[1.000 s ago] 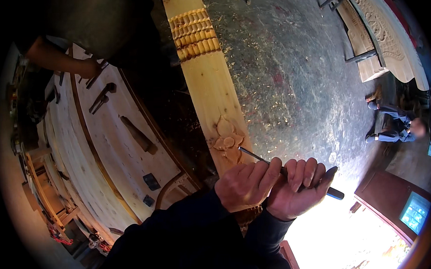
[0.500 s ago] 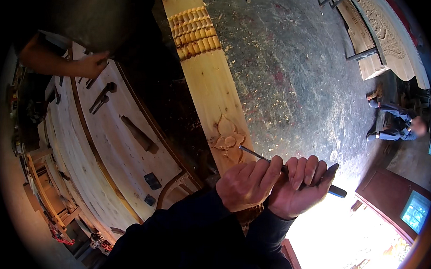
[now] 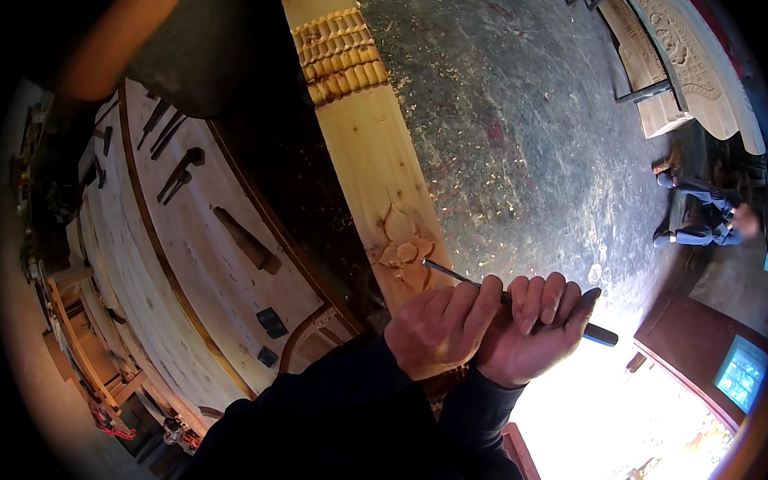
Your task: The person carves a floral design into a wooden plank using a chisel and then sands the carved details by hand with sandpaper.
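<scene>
My left hand (image 3: 442,331) is closed around the shaft of a carving chisel (image 3: 451,272), close behind its exposed blade. Beside it, my right hand (image 3: 535,328) wraps the dark handle, whose butt end sticks out to the right. The chisel slants down toward the left, and its tip meets the right edge of a flower carved in relief (image 3: 405,249). That flower is on a long pale wooden plank (image 3: 368,152), which has rows of rounded bumps carved across its far end. My hands hide part of the plank's near end.
On the left, a wooden bench (image 3: 223,237) holds several dark hand tools, a wooden mallet-like piece (image 3: 247,238) and two small dark blocks. A co-worker's blurred arm (image 3: 123,42) crosses the upper left. Another person (image 3: 700,212) sits far right, below carved boards (image 3: 682,52). Chips dot the floor.
The co-worker's hand has lifted off the bench, uncovering tools there. My chisel tip has shifted very slightly to the left; both my hands keep their grip.
</scene>
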